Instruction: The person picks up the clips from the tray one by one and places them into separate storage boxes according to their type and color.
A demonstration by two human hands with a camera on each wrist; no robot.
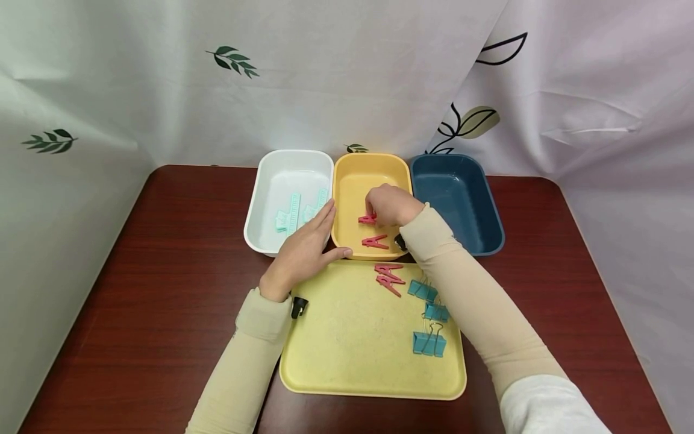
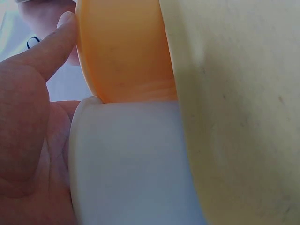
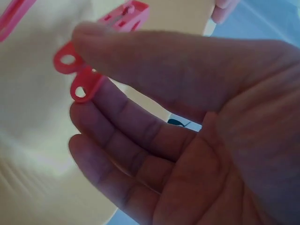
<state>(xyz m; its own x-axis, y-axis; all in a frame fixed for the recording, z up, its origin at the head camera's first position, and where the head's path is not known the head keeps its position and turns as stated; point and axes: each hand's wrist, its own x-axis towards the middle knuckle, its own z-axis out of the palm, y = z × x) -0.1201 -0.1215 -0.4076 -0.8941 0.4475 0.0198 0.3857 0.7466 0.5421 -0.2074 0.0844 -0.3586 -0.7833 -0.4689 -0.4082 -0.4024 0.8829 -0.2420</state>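
My right hand (image 1: 391, 205) is inside the yellow bin (image 1: 374, 161) and pinches a pink clothespin (image 3: 124, 16) between thumb and fingers. In the right wrist view the clothespin's two handle ends, each with a hole, show past the thumb. Another pink clothespin (image 1: 374, 242) lies on the bin floor, nearer the front. My left hand (image 1: 305, 248) has its fingers straight, spread over the meeting rims of the white bin (image 1: 259, 199) and the yellow bin. In the left wrist view its thumb touches the yellow rim, and the palm is beside the white wall.
Two mint ruler-like clips (image 1: 293, 212) lie in the white bin. A dark blue bin (image 1: 477, 199) stands on the right. In front, a yellow tray (image 1: 347, 343) carries two pink clothespins (image 1: 388, 278) and several teal binder clips (image 1: 428, 343). A patterned curtain (image 1: 347, 78) hangs behind.
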